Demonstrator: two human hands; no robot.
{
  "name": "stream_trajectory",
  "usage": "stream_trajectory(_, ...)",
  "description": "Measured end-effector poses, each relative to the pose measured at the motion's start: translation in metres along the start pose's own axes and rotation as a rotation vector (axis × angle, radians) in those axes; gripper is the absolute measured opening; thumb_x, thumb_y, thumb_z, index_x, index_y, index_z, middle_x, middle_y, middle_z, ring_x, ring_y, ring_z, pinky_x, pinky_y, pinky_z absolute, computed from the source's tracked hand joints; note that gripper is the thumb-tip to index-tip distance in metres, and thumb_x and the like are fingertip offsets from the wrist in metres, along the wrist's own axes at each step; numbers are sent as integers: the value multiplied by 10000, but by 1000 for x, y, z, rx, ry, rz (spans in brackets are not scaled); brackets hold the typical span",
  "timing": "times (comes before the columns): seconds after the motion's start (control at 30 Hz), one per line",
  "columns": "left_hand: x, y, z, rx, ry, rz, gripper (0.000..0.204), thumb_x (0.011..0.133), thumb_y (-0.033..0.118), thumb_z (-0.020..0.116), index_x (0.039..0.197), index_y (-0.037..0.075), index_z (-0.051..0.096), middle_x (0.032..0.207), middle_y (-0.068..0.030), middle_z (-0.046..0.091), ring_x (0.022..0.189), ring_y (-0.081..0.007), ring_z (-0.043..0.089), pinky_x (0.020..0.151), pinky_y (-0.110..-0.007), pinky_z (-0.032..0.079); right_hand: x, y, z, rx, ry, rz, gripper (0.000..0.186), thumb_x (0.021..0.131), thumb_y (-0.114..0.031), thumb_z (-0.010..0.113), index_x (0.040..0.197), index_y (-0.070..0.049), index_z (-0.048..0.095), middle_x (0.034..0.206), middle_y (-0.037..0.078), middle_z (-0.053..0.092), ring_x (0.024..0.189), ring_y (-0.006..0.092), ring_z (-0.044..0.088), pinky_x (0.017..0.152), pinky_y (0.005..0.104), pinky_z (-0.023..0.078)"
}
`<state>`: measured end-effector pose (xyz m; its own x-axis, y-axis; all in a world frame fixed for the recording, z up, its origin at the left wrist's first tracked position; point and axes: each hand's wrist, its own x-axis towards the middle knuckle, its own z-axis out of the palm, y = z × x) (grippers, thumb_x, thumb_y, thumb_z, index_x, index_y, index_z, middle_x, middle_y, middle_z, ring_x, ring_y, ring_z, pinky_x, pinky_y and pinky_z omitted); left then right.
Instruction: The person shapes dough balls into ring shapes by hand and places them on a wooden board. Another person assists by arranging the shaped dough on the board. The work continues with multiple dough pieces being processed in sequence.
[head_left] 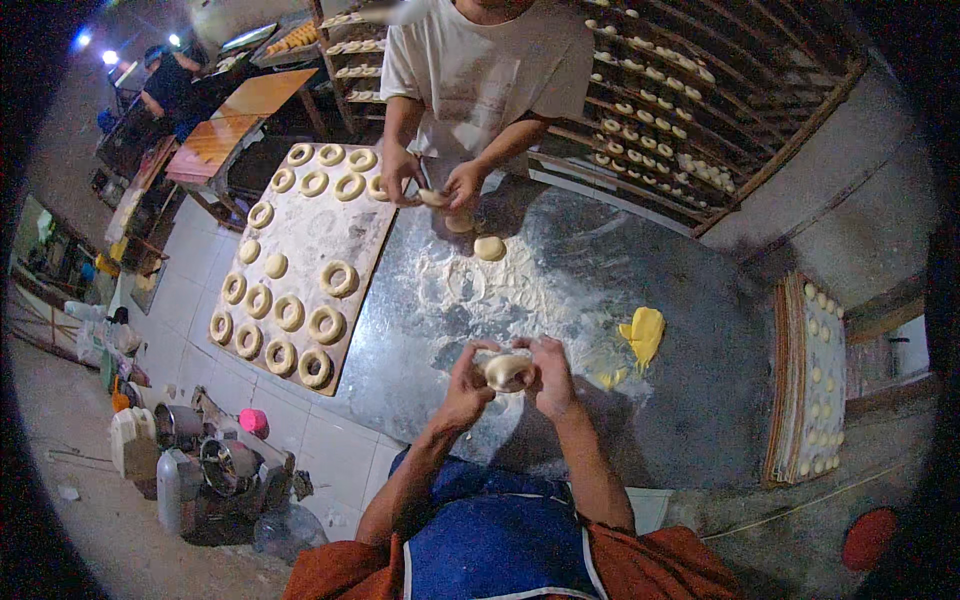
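Between my hands, just above the near side of the floured metal table [400, 330], is a pale dough ring [506, 372]. My left hand [471, 380] grips its left side, and my right hand [546, 376] holds the right side with the fingers curled round it. The ring's hole is partly hidden by the dough and my fingers. Farther off on the table lies a round dough ball [489, 248]. To the right of my hands sits a smear of yellow fat or cream [643, 336].
A floured board [322, 235] at the left bears several dough rings. Across the table a person in a white shirt [485, 75] holds a dough piece [433, 198]. Racks of shaped dough [650, 120] stand behind; stacked trays [790, 380] are at the right, and pots [180, 425] lower left.
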<state>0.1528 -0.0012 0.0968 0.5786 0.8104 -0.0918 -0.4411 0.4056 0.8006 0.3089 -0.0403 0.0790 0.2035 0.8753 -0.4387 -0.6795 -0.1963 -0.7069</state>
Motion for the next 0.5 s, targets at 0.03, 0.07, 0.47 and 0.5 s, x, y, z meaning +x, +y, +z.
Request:
stream_trajectory(0.03,0,-3,0,-73,40,8,434,786,43,673,1165,87,465,955,-41,539,669,-128,560,530,-233,450,4,7,-3,-208,-20,-111,494,911,-446,451,1127,-6,511,920,100,604,721,169,599,601,277,496)
stream_trajectory(0.07,3,-5,-1,-295,4,44,353,805,87,652,1104,99,467,927,-47,533,678,-151,563,545,-282,461,6,12,-6,-447,48,-208,504,920,-458,434,1109,1,519,902,104,611,675,162,593,576,268,488)
stream_trajectory(0.47,27,-32,-15,-341,413,105,345,892,321,490,705,31,476,660,-2,391,591,-157,419,547,-341,361,11,13,42,-762,-36,-590,642,950,-563,314,604,-45,469,536,23,456,478,134,409,446,335,313)
stream_trajectory(0.5,29,-34,-21,-41,398,163,336,892,317,487,704,39,477,652,1,400,583,-149,423,542,-338,360,12,15,45,-672,95,-472,671,939,-571,298,611,-20,497,548,74,495,496,170,454,479,354,348)
